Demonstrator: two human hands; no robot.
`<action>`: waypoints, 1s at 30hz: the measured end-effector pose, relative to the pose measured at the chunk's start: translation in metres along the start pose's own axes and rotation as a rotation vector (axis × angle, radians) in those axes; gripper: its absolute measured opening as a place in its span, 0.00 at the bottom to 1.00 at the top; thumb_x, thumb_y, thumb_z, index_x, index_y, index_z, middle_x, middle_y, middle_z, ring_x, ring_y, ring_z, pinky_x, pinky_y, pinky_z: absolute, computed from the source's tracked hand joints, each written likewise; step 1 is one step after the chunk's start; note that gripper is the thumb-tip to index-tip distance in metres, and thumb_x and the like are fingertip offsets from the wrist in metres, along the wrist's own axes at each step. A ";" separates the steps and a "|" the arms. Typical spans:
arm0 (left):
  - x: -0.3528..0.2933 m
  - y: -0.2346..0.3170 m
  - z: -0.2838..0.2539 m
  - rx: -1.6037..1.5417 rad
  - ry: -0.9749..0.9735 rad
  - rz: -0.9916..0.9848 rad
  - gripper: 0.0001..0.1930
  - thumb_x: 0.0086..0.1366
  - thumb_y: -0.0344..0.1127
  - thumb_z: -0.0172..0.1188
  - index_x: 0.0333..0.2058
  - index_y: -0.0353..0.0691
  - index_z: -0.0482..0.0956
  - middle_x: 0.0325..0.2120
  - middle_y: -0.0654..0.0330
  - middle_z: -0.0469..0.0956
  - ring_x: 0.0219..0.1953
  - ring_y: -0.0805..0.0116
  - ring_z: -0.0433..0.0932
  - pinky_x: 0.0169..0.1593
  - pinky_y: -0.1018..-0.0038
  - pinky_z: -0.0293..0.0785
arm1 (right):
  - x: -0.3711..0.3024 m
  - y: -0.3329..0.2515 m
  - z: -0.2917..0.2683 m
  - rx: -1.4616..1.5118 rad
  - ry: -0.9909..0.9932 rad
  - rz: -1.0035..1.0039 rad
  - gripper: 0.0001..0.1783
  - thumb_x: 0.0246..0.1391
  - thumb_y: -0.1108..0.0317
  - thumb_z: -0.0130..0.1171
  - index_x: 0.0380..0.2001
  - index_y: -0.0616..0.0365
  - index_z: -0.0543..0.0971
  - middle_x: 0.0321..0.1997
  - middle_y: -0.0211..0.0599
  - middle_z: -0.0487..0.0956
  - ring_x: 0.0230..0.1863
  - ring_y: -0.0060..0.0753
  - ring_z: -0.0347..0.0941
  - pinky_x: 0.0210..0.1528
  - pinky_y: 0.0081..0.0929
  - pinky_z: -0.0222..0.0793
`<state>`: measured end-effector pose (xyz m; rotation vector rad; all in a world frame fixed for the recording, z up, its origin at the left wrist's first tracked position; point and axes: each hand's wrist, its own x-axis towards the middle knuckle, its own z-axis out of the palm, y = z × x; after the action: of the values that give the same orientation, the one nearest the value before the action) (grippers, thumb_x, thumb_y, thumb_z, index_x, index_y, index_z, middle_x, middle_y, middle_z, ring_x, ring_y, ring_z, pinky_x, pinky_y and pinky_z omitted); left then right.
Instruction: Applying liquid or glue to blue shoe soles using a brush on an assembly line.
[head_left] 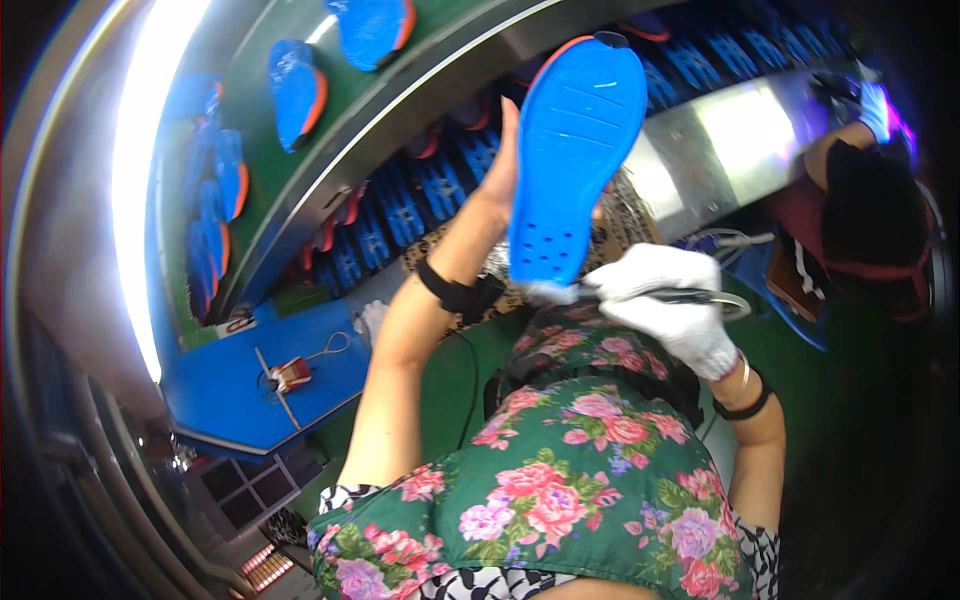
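Note:
A blue insole with an orange edge and a black tip is held up in front of me, its dotted end toward my body. My bare left hand grips it along the left side, with most fingers hidden behind it. In a white glove, my right hand closes round a slim dark-handled tool. The tool's pale, blurred tip is at the lower end of the insole; whether it touches cannot be made out. A pale loop shows beside the glove.
Several blue insoles lie on a green surface at the upper left. Racks of blue and red pieces run beyond my hands. A blue table on the left bears a small red-and-white object. Another person works at the far right.

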<state>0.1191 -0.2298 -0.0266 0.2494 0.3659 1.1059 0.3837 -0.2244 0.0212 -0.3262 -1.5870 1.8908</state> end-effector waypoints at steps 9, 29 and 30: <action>-0.005 -0.064 0.025 0.002 0.260 0.218 0.29 0.77 0.52 0.45 0.63 0.32 0.68 0.55 0.43 0.77 0.53 0.50 0.81 0.59 0.55 0.78 | 0.031 -0.026 -0.029 -0.442 0.284 -0.087 0.09 0.49 0.82 0.69 0.35 0.65 0.87 0.39 0.41 0.86 0.39 0.29 0.83 0.42 0.26 0.77; -0.020 -0.092 0.011 -0.413 -0.240 0.297 0.54 0.54 0.65 0.63 0.71 0.36 0.56 0.66 0.41 0.66 0.63 0.38 0.70 0.67 0.41 0.66 | 0.027 -0.016 -0.015 -0.499 0.289 -0.336 0.11 0.45 0.85 0.69 0.34 0.63 0.85 0.37 0.44 0.85 0.34 0.35 0.81 0.39 0.29 0.77; -0.015 -0.092 0.021 -0.276 -0.053 0.304 0.54 0.54 0.68 0.64 0.71 0.38 0.59 0.66 0.42 0.66 0.66 0.41 0.68 0.69 0.42 0.63 | 0.034 -0.020 -0.019 -0.587 0.282 -0.417 0.12 0.44 0.85 0.70 0.34 0.63 0.85 0.38 0.46 0.86 0.35 0.36 0.82 0.40 0.29 0.77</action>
<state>0.1970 -0.2830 -0.0392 0.0899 0.1265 1.4301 0.3749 -0.1880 0.0430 -0.4438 -1.8133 0.9990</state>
